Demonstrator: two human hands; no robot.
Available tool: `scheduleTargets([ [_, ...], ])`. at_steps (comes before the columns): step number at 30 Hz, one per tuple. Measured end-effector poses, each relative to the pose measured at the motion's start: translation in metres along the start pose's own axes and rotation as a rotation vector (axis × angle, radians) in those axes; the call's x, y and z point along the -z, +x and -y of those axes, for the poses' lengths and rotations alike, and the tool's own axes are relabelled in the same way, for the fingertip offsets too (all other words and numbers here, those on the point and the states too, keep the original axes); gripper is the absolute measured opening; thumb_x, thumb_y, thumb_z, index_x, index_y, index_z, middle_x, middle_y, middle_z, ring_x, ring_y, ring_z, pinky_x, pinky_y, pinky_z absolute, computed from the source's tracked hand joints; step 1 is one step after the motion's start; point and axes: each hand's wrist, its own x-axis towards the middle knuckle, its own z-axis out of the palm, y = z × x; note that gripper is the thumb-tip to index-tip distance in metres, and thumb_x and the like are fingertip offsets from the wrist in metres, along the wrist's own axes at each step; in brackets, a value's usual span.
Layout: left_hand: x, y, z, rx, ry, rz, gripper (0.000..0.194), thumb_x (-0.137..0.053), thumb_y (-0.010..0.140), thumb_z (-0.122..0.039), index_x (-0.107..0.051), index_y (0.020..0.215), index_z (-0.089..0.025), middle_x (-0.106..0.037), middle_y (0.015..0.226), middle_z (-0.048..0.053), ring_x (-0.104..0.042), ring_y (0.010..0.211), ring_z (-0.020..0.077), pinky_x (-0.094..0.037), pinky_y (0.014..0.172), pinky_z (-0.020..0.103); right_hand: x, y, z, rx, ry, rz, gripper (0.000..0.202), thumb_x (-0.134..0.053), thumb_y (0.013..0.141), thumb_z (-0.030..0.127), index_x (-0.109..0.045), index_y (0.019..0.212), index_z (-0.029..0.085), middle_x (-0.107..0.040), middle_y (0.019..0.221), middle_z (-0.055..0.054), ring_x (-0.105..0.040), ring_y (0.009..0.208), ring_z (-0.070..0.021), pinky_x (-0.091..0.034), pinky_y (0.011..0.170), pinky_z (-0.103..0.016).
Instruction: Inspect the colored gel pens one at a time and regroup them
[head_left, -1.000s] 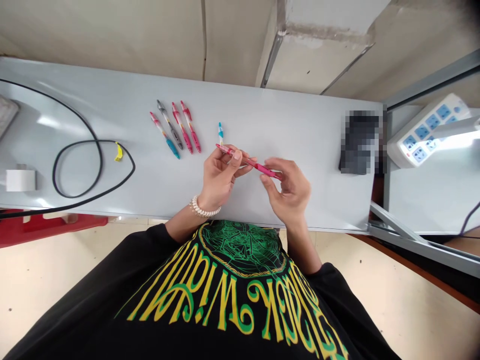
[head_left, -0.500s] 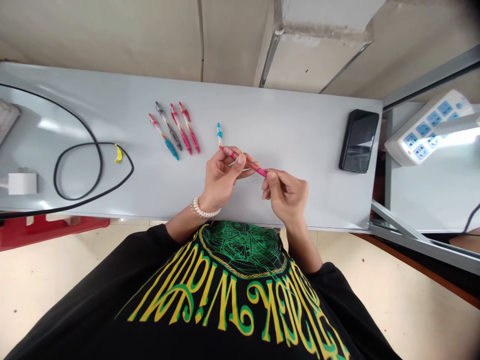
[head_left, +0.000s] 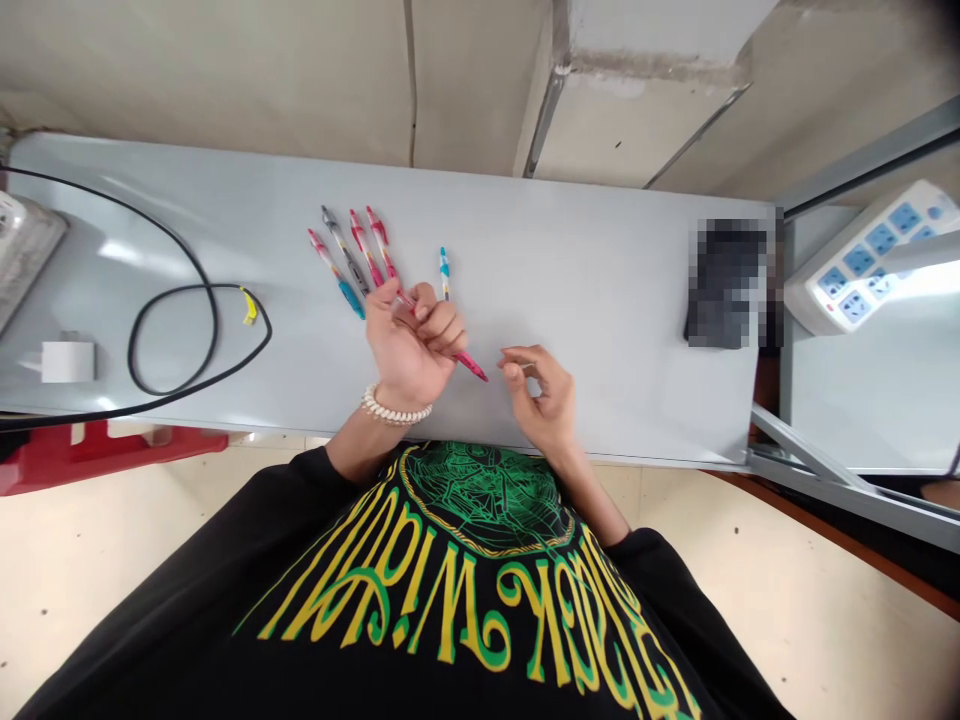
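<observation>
My left hand (head_left: pixel 414 345) is closed round a pink pen (head_left: pixel 474 367), whose pointed end sticks out toward the lower right, while the fingers hide its middle. Apart from that end, my right hand (head_left: pixel 546 395) hovers over the desk with its fingers loosely bent and a gap between thumb and forefinger; I see nothing in it. Just beyond my left hand lie a pink-and-teal pen (head_left: pixel 335 272), a grey pen (head_left: pixel 345 250) and two pink pens, the left one (head_left: pixel 365 245) and the right one (head_left: pixel 380 240). A blue-and-white pen (head_left: pixel 445 268) lies behind my left fingers, partly hidden.
On the left of the grey desk (head_left: pixel 600 260), a black cable (head_left: pixel 214 330) loops beside a white charger (head_left: pixel 69 361). A dark, pixelated object (head_left: pixel 724 285) lies toward the right end. A white power strip (head_left: pixel 874 255) sits beyond the desk frame. The wall borders the far edge.
My right hand has let go of the pink pen and drawn slightly away. My left hand has moved left and turned palm up, with the pen still in it.
</observation>
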Motion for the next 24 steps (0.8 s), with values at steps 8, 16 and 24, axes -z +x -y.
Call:
scheduleTargets([
  [8,0.016,0.008,-0.034,-0.105,0.069,-0.051,0.05,-0.036,0.109,-0.054,-0.048,0.07,-0.023,-0.012,0.051,-0.007,-0.008,0.042,0.011,-0.016,0.039,0.026,0.022,-0.007,-0.015,-0.068,-0.079,-0.094,0.022,-0.061,0.107,0.038,-0.074,0.098,0.022,-0.076,0.086,-0.002,-0.071,0.079,-0.0144,-0.059,0.071,-0.03],
  [16,0.049,0.01,-0.075,-0.283,0.326,-0.194,0.033,-0.074,0.088,-0.049,-0.055,0.082,-0.024,-0.05,0.066,-0.002,-0.043,0.052,0.0104,-0.037,0.051,0.025,0.016,-0.011,-0.018,-0.064,-0.163,-0.023,0.019,-0.061,0.106,0.033,-0.073,0.097,0.021,-0.074,0.085,-0.002,-0.06,0.067,-0.0121,-0.052,0.064,-0.028],
  [24,0.092,0.035,-0.114,-0.495,0.652,-0.624,0.039,-0.077,0.092,-0.037,-0.055,0.123,-0.028,-0.063,0.092,0.0,-0.062,0.075,0.0135,-0.047,0.067,0.026,0.008,0.002,-0.021,0.097,-0.251,0.044,0.013,-0.061,0.105,0.021,-0.071,0.096,0.021,-0.073,0.082,-0.001,-0.057,0.065,-0.0131,-0.049,0.061,-0.028],
])
